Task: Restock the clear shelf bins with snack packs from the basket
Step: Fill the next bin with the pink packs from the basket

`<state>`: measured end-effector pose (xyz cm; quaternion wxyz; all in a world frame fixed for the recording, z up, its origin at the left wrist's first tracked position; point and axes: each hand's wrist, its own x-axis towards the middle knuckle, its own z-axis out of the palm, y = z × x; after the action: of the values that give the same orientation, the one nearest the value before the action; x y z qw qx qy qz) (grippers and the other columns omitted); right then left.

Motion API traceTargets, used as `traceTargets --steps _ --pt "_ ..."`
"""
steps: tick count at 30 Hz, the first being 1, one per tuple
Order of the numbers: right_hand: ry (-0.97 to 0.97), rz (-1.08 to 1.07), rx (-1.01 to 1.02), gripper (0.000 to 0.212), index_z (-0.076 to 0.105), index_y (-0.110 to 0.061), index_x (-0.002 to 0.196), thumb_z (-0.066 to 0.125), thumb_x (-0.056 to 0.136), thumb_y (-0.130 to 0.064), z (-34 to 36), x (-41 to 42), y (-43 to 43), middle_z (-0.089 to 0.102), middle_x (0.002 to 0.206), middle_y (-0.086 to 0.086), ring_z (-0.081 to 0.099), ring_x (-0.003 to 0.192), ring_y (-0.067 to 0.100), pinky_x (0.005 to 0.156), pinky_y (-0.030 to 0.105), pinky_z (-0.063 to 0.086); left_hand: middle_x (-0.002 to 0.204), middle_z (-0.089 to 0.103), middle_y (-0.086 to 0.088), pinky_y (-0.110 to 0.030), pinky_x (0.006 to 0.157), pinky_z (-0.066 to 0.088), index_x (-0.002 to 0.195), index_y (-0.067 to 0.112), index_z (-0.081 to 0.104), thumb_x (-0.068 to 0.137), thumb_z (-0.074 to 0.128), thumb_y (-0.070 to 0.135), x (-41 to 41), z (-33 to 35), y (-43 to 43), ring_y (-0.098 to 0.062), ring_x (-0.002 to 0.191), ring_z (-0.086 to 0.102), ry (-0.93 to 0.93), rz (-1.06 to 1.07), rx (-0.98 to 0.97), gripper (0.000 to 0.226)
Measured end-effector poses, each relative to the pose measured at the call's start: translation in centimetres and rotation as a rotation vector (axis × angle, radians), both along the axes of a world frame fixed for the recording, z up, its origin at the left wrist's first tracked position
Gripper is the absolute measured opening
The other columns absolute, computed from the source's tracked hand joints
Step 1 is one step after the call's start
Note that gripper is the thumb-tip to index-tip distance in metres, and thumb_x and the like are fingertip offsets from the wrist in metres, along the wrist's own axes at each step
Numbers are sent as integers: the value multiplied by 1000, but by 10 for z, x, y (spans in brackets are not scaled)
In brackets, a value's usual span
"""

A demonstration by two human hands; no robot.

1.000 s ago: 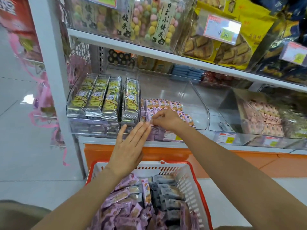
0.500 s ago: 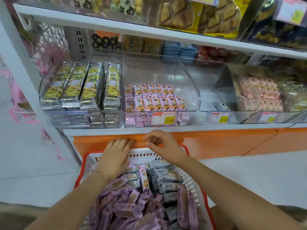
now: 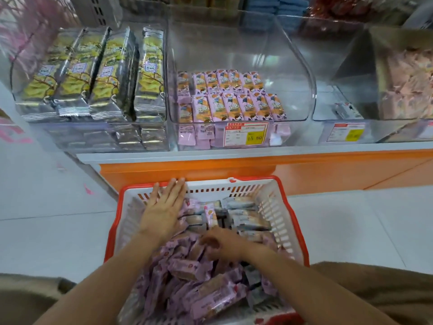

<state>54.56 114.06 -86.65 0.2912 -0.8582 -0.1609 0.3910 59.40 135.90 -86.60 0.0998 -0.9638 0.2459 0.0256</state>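
- Snack packs (image 3: 206, 285): small flat pillow packs in glossy purple film with crimped ends. They lie in a loose pile in the basket (image 3: 293, 221), too jumbled to count. Some grey-blue ones sit at the far right of the pile.
- basket: white slotted plastic walls with a red-orange rim, on the near side of the orange shelf (image 3: 210, 167) front.
- left hand (image 3: 164, 207): flat, palm down on the packs at the basket's far left. Fingers are straight and pressed together, tips at the far rim.
- right hand (image 3: 222, 245): mid-pile, fingers curled down into the packs. It is blurred; cannot tell if a pack is gripped.
- clear middle bin (image 3: 293, 73): rigid plastic with curved side walls and a low front. The same purple packs lie flat in two rows on top, roughly six or seven per row, with more layers under them. All are well apart from both hands.
- price tag (image 3: 243, 134): one, red-bordered with a yellow patch, on that bin's front.
- left bin (image 3: 18, 73): four long packs (image 3: 93, 73) in silver-yellow foil stand on edge side by side, with more underneath.
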Motion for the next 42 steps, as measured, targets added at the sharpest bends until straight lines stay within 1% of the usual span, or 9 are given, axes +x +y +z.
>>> traceTargets --steps 3,6,13,19,25,29,34,39,42 --pt "-36 -25 7 39 54 -9 127 68 90 -14 -5 -2 3 56 123 11 56 103 23 83 31 46 162 9 -13 -55 117 10 153 4 16 79 69 51 0 -4 -1 -31 150 16 31 10 -43 103" --pt "-18 -35 17 37 53 -10 123 69 89 -11 -7 1 3 58 114 9 55 97 21 77 28 43 162 14 -13 -56 116 14 153 3 21 74 76 54 2 -10 1 -32 149 19 25 0 -87 109" --pt "-17 -138 135 26 53 -21 104 72 87 -15 7 8 -12 58 95 -5 57 81 8 67 17 47 155 -33 -2 -43 119 -19 151 15 -24 98 46 33 3 13 -12 -22 146 -27 196 89 -139 90" --pt "-119 -422 298 22 58 -20 95 70 83 -6 50 30 -23 66 87 3 64 83 16 82 39 55 158 25 -7 -44 119 23 149 22 42 93 50 30 2 29 -17 -27 143 26 290 3 -606 57" --pt "-281 -609 434 24 57 -17 95 73 82 -5 104 51 -31 66 81 5 61 75 18 76 41 52 123 61 22 -27 98 47 130 39 49 105 47 24 -9 65 -44 -2 113 58 863 135 -1124 30" --pt "-335 -665 498 32 57 -17 102 81 80 -18 127 45 -35 68 91 8 63 83 17 82 37 54 89 61 24 -9 73 40 120 21 57 104 48 17 -13 88 -52 15 77 55 793 164 -1256 19" --pt "-384 -633 623 48 49 -22 112 82 78 -15 143 24 -31 61 113 1 63 99 15 88 29 54 99 67 3 -13 78 48 118 8 60 105 42 9 -15 106 -55 -6 91 64 782 224 -1442 22" --pt "-487 -487 417 48 43 -17 103 83 76 -17 137 7 -27 58 97 1 55 87 21 74 36 48 114 71 -13 -36 95 53 123 2 59 105 43 12 -14 119 -56 -28 105 69 905 282 -1615 26" --pt "-559 -478 407 41 44 -12 100 79 79 -12 152 4 -25 61 91 5 56 74 14 65 33 49 110 72 -8 -31 93 54 119 5 62 105 45 13 -15 128 -58 -23 100 71 834 243 -1576 24"
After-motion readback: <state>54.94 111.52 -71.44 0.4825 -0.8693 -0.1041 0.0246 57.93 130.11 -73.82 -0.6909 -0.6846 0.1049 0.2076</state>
